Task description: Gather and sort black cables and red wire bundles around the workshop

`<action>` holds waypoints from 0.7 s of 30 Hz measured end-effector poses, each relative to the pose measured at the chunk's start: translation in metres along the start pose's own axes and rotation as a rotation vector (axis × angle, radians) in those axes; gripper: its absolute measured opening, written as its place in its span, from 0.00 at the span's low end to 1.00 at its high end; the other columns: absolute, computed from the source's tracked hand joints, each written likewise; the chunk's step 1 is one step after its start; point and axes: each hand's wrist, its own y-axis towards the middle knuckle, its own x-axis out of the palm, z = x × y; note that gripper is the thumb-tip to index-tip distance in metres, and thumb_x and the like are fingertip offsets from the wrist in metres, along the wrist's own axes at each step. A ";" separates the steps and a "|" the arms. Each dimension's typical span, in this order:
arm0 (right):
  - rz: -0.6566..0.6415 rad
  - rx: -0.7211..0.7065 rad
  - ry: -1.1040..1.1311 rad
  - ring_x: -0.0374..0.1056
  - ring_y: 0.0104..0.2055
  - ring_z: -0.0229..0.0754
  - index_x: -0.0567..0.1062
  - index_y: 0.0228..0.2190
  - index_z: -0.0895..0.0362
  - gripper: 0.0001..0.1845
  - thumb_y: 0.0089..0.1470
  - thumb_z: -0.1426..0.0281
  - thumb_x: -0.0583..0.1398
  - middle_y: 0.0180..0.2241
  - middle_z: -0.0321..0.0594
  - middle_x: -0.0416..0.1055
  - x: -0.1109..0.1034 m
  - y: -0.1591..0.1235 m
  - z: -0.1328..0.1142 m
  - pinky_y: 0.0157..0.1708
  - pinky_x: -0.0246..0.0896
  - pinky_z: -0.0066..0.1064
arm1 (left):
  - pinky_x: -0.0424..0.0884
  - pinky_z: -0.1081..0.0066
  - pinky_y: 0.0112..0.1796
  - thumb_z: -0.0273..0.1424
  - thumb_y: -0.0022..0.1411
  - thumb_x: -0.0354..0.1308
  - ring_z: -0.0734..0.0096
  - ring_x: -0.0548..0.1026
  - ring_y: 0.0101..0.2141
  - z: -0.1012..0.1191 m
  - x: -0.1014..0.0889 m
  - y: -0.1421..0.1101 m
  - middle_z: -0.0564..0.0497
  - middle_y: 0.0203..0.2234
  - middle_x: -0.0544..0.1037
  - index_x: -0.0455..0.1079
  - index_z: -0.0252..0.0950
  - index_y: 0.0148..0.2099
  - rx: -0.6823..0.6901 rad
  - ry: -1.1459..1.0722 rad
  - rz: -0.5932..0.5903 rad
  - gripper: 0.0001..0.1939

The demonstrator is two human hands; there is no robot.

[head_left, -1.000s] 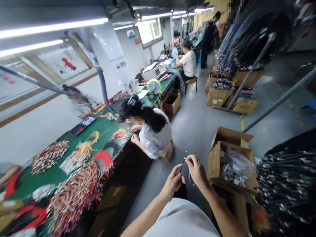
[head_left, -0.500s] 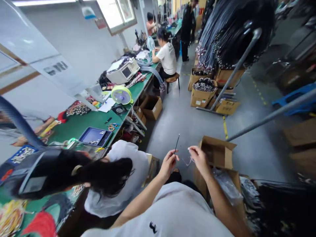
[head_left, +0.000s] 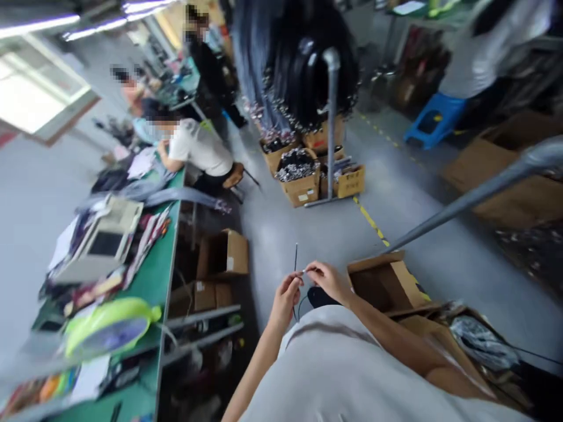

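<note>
Open floor [head_left: 272, 228] beyond hands [head_left: 285, 298], cardboard box [head_left: 407, 282] rightward.

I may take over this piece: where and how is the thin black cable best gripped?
Probably pinch the thin black cable by its free stretch beyond the left hand, coming from the far side: it is straight, slender and uncovered there.

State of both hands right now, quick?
Left hand: closed, holding a thin black cable.
Right hand: fingertips closed on a small whitish piece, too small to identify.
</note>
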 end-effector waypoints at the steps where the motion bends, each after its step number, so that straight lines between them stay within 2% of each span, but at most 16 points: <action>1: 0.008 -0.061 -0.046 0.69 0.29 0.36 0.74 0.33 0.54 0.07 0.58 0.70 0.55 0.28 0.35 0.73 -0.001 0.023 -0.003 0.33 0.65 0.28 | 0.42 0.79 0.18 0.46 0.50 0.68 0.90 0.51 0.16 0.014 0.003 0.021 0.57 0.26 0.69 0.71 0.34 0.45 -0.015 0.026 0.002 0.26; 4: 0.071 -0.259 -0.242 0.71 0.37 0.38 0.73 0.34 0.54 0.07 0.60 0.74 0.55 0.34 0.38 0.74 -0.012 0.083 -0.010 0.40 0.66 0.28 | 0.43 0.80 0.18 0.50 0.45 0.70 0.89 0.52 0.17 0.048 0.017 0.082 0.59 0.22 0.67 0.71 0.34 0.40 -0.024 0.082 0.020 0.28; 6: 0.106 -0.324 -0.387 0.71 0.38 0.39 0.73 0.36 0.54 0.08 0.62 0.75 0.54 0.35 0.40 0.73 -0.027 0.116 -0.007 0.40 0.66 0.29 | 0.44 0.80 0.18 0.51 0.43 0.71 0.89 0.52 0.17 0.063 0.030 0.122 0.61 0.19 0.63 0.70 0.33 0.35 -0.022 0.095 0.009 0.28; 9: 0.179 -0.327 -0.549 0.71 0.37 0.41 0.73 0.38 0.55 0.10 0.63 0.75 0.52 0.35 0.42 0.73 -0.059 0.164 0.005 0.37 0.66 0.30 | 0.44 0.80 0.19 0.51 0.44 0.70 0.87 0.49 0.17 0.077 0.058 0.188 0.63 0.15 0.56 0.69 0.34 0.34 -0.042 0.095 -0.087 0.27; 11: 0.239 -0.287 -0.539 0.71 0.37 0.41 0.74 0.38 0.55 0.10 0.62 0.75 0.52 0.36 0.43 0.73 -0.088 0.195 0.013 0.38 0.66 0.30 | 0.45 0.80 0.19 0.51 0.45 0.70 0.86 0.49 0.17 0.085 0.083 0.237 0.64 0.15 0.54 0.68 0.34 0.35 -0.049 0.118 -0.177 0.27; 14: 0.317 -0.135 -0.323 0.72 0.37 0.39 0.75 0.37 0.54 0.10 0.62 0.71 0.53 0.35 0.40 0.75 -0.145 0.240 0.021 0.40 0.67 0.30 | 0.46 0.79 0.20 0.53 0.48 0.67 0.86 0.51 0.18 0.102 0.127 0.309 0.61 0.19 0.62 0.67 0.34 0.35 -0.026 0.175 -0.309 0.27; 16: 0.396 0.006 -0.152 0.72 0.34 0.38 0.75 0.37 0.55 0.11 0.62 0.66 0.54 0.32 0.39 0.76 -0.192 0.265 0.023 0.36 0.68 0.29 | 0.46 0.78 0.20 0.55 0.50 0.64 0.85 0.52 0.19 0.118 0.163 0.352 0.58 0.22 0.66 0.68 0.34 0.35 -0.018 0.228 -0.421 0.28; 18: 0.515 0.100 -0.072 0.72 0.32 0.39 0.75 0.37 0.56 0.14 0.60 0.60 0.54 0.32 0.39 0.76 -0.243 0.283 0.024 0.35 0.68 0.30 | 0.47 0.78 0.21 0.56 0.52 0.61 0.83 0.54 0.20 0.136 0.204 0.390 0.57 0.23 0.67 0.69 0.35 0.35 -0.019 0.311 -0.578 0.28; 21: 0.614 0.117 -0.042 0.72 0.37 0.43 0.77 0.37 0.56 0.19 0.55 0.55 0.58 0.35 0.42 0.77 -0.313 0.302 0.029 0.39 0.69 0.34 | 0.55 0.76 0.25 0.57 0.55 0.59 0.78 0.61 0.25 0.157 0.270 0.437 0.53 0.25 0.69 0.72 0.34 0.34 -0.019 0.462 -0.880 0.28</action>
